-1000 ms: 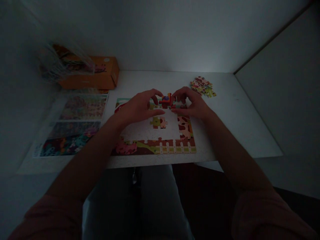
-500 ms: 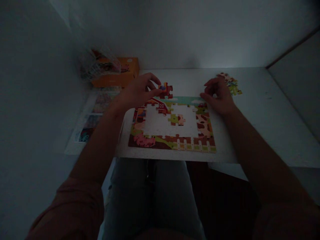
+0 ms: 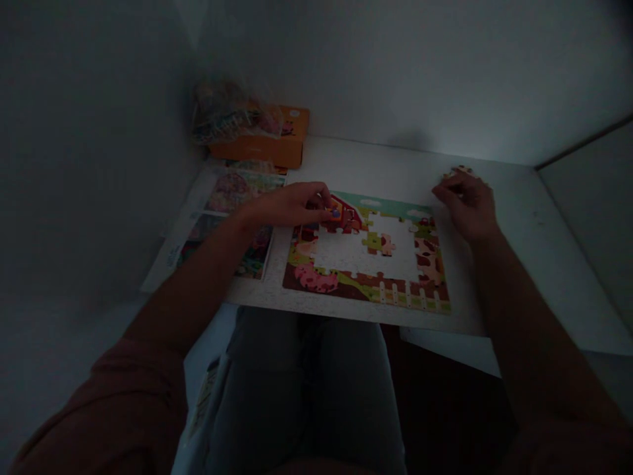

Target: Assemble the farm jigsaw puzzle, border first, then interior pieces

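A farm-scene jigsaw puzzle (image 3: 316, 280) lies on the white table, its border joined around a bare middle. My left hand (image 3: 301, 203) pinches a red and orange puzzle piece (image 3: 336, 214) with a blue spot. It is at the upper left of the puzzle, over the barn part; whether it is seated there I cannot tell. Inside the frame lies a small joined cluster of green and pink pieces (image 3: 380, 243). My right hand (image 3: 467, 203), loosely curled with no piece visible in it, hovers beside the loose puzzle pieces (image 3: 462, 170) and hides most of them.
At the back left stands an orange box (image 3: 289, 142) with a clear plastic bag (image 3: 227, 122) on top. Colourful picture sheets (image 3: 235, 191) lie left of the puzzle, partly under my left forearm. A wall (image 3: 376, 79) rises behind the white table (image 3: 366, 150).
My left hand has brought the piece from above the puzzle down onto its upper left part. My right hand has moved over the loose pieces. The view has shifted left.
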Action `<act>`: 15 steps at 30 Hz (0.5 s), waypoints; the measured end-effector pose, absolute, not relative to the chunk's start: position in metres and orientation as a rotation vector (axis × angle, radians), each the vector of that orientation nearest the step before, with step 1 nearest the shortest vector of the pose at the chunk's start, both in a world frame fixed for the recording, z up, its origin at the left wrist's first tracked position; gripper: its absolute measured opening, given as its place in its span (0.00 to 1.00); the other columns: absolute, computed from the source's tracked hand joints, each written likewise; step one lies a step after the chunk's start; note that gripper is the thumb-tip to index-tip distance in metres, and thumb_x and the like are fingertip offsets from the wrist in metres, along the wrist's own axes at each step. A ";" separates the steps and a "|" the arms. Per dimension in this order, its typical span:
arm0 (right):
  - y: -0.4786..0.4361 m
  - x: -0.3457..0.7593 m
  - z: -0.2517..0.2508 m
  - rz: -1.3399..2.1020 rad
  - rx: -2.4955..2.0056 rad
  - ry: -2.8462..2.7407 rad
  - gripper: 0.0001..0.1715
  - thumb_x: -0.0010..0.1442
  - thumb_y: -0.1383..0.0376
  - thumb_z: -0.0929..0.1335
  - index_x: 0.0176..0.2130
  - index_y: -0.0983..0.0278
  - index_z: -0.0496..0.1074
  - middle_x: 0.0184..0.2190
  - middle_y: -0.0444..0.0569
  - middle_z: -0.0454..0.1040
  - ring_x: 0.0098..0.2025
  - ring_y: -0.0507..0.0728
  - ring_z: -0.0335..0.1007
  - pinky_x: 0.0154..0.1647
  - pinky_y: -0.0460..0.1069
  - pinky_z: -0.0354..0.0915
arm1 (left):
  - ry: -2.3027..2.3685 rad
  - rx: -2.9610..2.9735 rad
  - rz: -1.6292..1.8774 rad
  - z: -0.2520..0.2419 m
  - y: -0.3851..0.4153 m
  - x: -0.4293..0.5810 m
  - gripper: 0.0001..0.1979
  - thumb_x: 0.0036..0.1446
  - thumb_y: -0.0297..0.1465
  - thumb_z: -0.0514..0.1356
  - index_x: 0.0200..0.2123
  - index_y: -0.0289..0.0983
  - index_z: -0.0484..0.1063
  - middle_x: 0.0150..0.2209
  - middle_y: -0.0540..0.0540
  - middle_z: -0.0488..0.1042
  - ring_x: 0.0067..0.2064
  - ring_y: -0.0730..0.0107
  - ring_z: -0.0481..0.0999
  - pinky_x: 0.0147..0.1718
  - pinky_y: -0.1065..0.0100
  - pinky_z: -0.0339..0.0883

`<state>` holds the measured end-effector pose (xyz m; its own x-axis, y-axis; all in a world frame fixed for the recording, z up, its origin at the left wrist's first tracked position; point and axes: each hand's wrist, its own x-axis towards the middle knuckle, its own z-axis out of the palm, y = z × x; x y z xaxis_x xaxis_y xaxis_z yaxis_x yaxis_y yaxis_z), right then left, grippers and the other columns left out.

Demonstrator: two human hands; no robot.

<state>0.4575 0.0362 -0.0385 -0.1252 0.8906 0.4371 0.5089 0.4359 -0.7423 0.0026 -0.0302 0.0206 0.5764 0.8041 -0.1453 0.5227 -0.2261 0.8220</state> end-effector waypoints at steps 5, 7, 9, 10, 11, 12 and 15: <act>0.010 0.382 0.024 0.624 -1.087 -2.342 0.35 0.67 0.22 0.82 0.44 0.47 0.88 0.42 0.53 0.87 0.46 0.74 0.80 0.54 0.71 0.70 | 1.124 1.898 0.464 0.018 -0.024 -0.002 0.16 0.72 0.48 0.72 0.50 0.45 0.78 0.47 0.42 0.92 0.47 0.55 0.92 0.42 0.63 0.79; -0.004 0.349 0.036 0.512 -1.045 -2.442 0.36 0.68 0.25 0.84 0.53 0.48 0.89 0.47 0.52 0.88 0.50 0.74 0.84 0.62 0.73 0.70 | 1.124 1.882 0.499 0.017 -0.022 -0.005 0.16 0.72 0.47 0.72 0.51 0.44 0.77 0.48 0.42 0.93 0.49 0.55 0.93 0.44 0.63 0.80; -0.014 0.327 0.038 0.438 -1.021 -2.500 0.37 0.71 0.26 0.82 0.58 0.49 0.88 0.51 0.52 0.89 0.51 0.74 0.86 0.67 0.74 0.68 | 1.103 1.857 0.517 0.017 -0.022 -0.008 0.15 0.73 0.46 0.71 0.51 0.44 0.75 0.50 0.41 0.93 0.50 0.55 0.93 0.45 0.63 0.80; -0.018 0.320 0.036 0.410 -1.013 -2.510 0.38 0.72 0.26 0.81 0.60 0.50 0.88 0.53 0.53 0.89 0.51 0.74 0.86 0.68 0.74 0.67 | 1.086 1.846 0.523 0.017 -0.022 -0.009 0.15 0.73 0.46 0.70 0.51 0.44 0.75 0.50 0.41 0.93 0.51 0.55 0.93 0.45 0.63 0.80; -0.021 0.317 0.033 0.386 -1.006 -2.513 0.39 0.74 0.25 0.80 0.60 0.51 0.87 0.54 0.54 0.89 0.51 0.74 0.86 0.69 0.75 0.67 | 1.066 1.835 0.527 0.017 -0.023 -0.009 0.16 0.73 0.46 0.70 0.51 0.44 0.74 0.51 0.41 0.93 0.51 0.55 0.93 0.45 0.63 0.81; -0.023 0.315 0.029 0.366 -1.002 -2.510 0.39 0.75 0.25 0.79 0.61 0.52 0.86 0.55 0.54 0.89 0.51 0.74 0.86 0.69 0.74 0.67 | 1.047 1.825 0.527 0.017 -0.024 -0.009 0.16 0.73 0.46 0.70 0.51 0.44 0.74 0.51 0.41 0.93 0.52 0.55 0.93 0.45 0.63 0.81; -0.025 0.317 0.022 0.329 -1.002 -2.511 0.36 0.77 0.27 0.79 0.60 0.51 0.85 0.57 0.54 0.89 0.54 0.75 0.86 0.69 0.74 0.66 | 1.021 1.816 0.514 0.018 -0.027 -0.005 0.15 0.73 0.46 0.70 0.51 0.43 0.74 0.51 0.42 0.93 0.51 0.56 0.92 0.46 0.63 0.80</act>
<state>0.3172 -0.0252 0.0223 -0.6548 0.6982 0.2894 0.6001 0.7130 -0.3626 -0.0047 -0.0266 0.0182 0.5620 0.8226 -0.0863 0.4204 -0.1943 0.8863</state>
